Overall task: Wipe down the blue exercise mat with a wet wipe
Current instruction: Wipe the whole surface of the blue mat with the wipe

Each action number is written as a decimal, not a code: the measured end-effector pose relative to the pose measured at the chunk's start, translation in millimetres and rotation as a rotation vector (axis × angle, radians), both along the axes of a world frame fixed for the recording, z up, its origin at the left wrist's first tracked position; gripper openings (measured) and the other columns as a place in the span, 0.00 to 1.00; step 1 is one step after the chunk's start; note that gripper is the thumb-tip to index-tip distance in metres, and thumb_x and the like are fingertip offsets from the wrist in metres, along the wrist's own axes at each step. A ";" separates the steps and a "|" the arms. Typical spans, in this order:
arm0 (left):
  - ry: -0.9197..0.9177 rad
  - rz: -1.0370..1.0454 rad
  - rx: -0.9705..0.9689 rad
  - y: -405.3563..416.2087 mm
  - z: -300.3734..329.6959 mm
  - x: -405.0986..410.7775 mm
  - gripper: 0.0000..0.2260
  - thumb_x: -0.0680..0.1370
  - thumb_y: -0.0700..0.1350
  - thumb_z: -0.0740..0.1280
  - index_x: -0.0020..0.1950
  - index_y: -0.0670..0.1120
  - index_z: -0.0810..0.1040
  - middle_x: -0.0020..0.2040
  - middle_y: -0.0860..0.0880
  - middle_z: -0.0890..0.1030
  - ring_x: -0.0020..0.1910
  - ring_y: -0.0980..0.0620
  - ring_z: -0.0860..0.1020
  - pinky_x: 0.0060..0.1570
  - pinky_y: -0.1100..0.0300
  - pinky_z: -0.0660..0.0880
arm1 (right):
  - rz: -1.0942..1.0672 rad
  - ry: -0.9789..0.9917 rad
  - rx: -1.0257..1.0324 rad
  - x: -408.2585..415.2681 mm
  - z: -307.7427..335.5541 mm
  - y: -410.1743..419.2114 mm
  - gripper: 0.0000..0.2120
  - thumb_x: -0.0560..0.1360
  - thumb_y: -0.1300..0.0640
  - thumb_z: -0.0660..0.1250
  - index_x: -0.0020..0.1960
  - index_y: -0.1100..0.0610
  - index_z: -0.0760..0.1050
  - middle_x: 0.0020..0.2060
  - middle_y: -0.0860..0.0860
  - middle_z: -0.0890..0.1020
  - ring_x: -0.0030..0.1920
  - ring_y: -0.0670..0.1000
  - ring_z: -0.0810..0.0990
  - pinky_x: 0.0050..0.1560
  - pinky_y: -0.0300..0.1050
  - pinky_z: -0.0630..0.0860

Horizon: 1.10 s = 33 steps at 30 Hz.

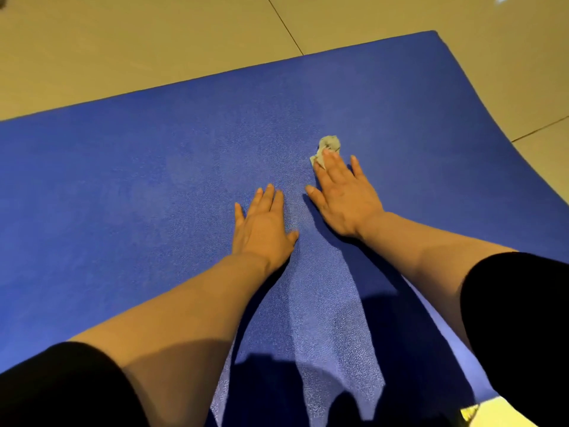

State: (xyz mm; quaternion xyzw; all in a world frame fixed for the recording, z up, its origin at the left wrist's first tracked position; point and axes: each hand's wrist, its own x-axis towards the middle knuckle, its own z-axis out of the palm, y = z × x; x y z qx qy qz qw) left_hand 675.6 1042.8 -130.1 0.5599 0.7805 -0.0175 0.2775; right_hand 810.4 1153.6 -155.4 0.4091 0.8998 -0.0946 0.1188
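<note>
A textured blue foam exercise mat point(154, 180) is seen spread on a beige tiled floor point(123, 41). A small crumpled grey-white wet wipe point(328, 146) lies on the mat right of centre, toward its far part, pinned under the straight fingertips of the right hand point(341, 198); no curled grip is formed, the fingers are flat and pressing. The left hand point(264, 223) is laid flat on the mat just beside it, open, holding nothing, apparently as a brace. Black sleeves point(517, 328) are pushed up both arms. Step in hand is judged to be wiping. For a good pass, the wipe should be spread out rather than left balled, pressure kept even, overlapping strokes run to the edges. The raised far right corner point(431, 35) may need holding down. Progress cannot be judged.
</note>
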 end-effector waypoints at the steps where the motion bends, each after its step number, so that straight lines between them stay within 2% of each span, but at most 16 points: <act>1: 0.000 0.000 -0.001 -1.8 0.1 0.1 0.36 0.81 0.54 0.62 0.80 0.46 0.44 0.80 0.49 0.42 0.78 0.51 0.41 0.74 0.46 0.37 | 0.021 0.012 -0.007 -5.5 0.2 -11.4 0.30 0.82 0.42 0.41 0.79 0.56 0.40 0.79 0.54 0.41 0.78 0.51 0.38 0.76 0.53 0.34; 4: -0.001 0.004 0.004 -6.0 -0.4 1.0 0.35 0.81 0.53 0.61 0.80 0.46 0.44 0.80 0.49 0.42 0.78 0.50 0.41 0.74 0.45 0.38 | 0.174 0.045 -0.013 -3.8 -0.1 -38.7 0.35 0.78 0.39 0.31 0.79 0.56 0.40 0.78 0.53 0.40 0.78 0.51 0.38 0.75 0.51 0.33; 6: -0.007 0.001 -0.007 -7.9 0.1 3.7 0.35 0.82 0.53 0.61 0.80 0.46 0.44 0.80 0.48 0.42 0.78 0.50 0.41 0.74 0.45 0.37 | 0.256 0.036 -0.031 10.2 2.5 -35.2 0.37 0.73 0.38 0.28 0.79 0.53 0.39 0.77 0.50 0.38 0.77 0.47 0.37 0.74 0.50 0.32; 8: -0.002 0.004 -0.009 -10.1 1.1 5.6 0.35 0.81 0.53 0.61 0.80 0.46 0.44 0.80 0.48 0.42 0.79 0.50 0.42 0.74 0.45 0.37 | 0.252 0.016 -0.012 23.1 3.7 -22.8 0.35 0.75 0.38 0.30 0.79 0.51 0.39 0.76 0.48 0.37 0.76 0.44 0.36 0.74 0.50 0.31; 12: -0.005 -0.003 -0.011 -17.8 2.3 11.5 0.35 0.82 0.53 0.61 0.80 0.46 0.44 0.80 0.48 0.42 0.79 0.50 0.42 0.74 0.45 0.37 | 0.018 -0.030 -0.014 28.5 2.9 -17.6 0.30 0.82 0.42 0.42 0.79 0.54 0.39 0.79 0.52 0.40 0.78 0.48 0.38 0.75 0.53 0.33; 15: 0.006 -0.004 -0.001 -26.4 1.7 12.1 0.33 0.82 0.53 0.60 0.80 0.46 0.45 0.80 0.49 0.43 0.79 0.51 0.42 0.74 0.44 0.37 | 0.014 -0.006 -0.026 14.2 4.9 -43.1 0.30 0.83 0.43 0.42 0.79 0.56 0.39 0.78 0.54 0.40 0.78 0.51 0.37 0.76 0.53 0.34; 19: 0.008 0.002 0.019 -34.8 -1.1 15.8 0.31 0.83 0.52 0.58 0.80 0.46 0.46 0.80 0.48 0.43 0.79 0.51 0.42 0.74 0.43 0.38 | 0.226 -0.005 -0.064 19.0 11.4 -70.5 0.30 0.82 0.41 0.37 0.79 0.55 0.40 0.78 0.52 0.41 0.78 0.49 0.38 0.75 0.51 0.33; 21: 0.001 0.001 0.019 -38.2 -0.9 20.7 0.31 0.82 0.52 0.59 0.80 0.45 0.46 0.80 0.48 0.43 0.79 0.51 0.43 0.74 0.44 0.38 | 0.258 -0.037 -0.049 34.9 15.7 -63.4 0.30 0.81 0.40 0.36 0.79 0.53 0.40 0.79 0.51 0.41 0.78 0.48 0.40 0.75 0.52 0.33; 26: 0.002 0.001 0.024 -50.0 -0.8 32.8 0.30 0.83 0.51 0.57 0.80 0.45 0.46 0.80 0.49 0.44 0.79 0.50 0.43 0.74 0.44 0.38 | 0.019 -0.103 -0.072 54.0 16.0 -55.1 0.30 0.83 0.42 0.41 0.79 0.53 0.39 0.78 0.52 0.40 0.78 0.48 0.38 0.75 0.52 0.32; 28: 0.006 -0.003 0.036 -53.8 -0.9 38.2 0.29 0.83 0.50 0.56 0.80 0.45 0.46 0.80 0.48 0.44 0.79 0.50 0.43 0.74 0.44 0.39 | 0.006 -0.081 -0.080 48.0 16.0 -71.0 0.30 0.82 0.42 0.41 0.79 0.55 0.40 0.79 0.53 0.40 0.78 0.49 0.38 0.75 0.52 0.33; 30: 0.004 -0.010 0.043 -57.9 -0.6 44.0 0.28 0.84 0.49 0.55 0.80 0.45 0.47 0.80 0.48 0.45 0.79 0.50 0.43 0.75 0.44 0.39 | 0.098 -0.067 -0.101 44.6 17.2 -88.9 0.31 0.82 0.40 0.38 0.79 0.55 0.40 0.78 0.53 0.41 0.78 0.50 0.38 0.75 0.52 0.33; 33: -0.004 -0.009 0.059 -62.2 -0.6 51.4 0.27 0.84 0.49 0.55 0.80 0.45 0.47 0.80 0.48 0.45 0.79 0.50 0.43 0.75 0.44 0.39 | 0.233 -0.078 -0.107 58.4 22.6 -91.6 0.39 0.72 0.37 0.27 0.79 0.52 0.39 0.78 0.50 0.41 0.78 0.47 0.39 0.73 0.51 0.30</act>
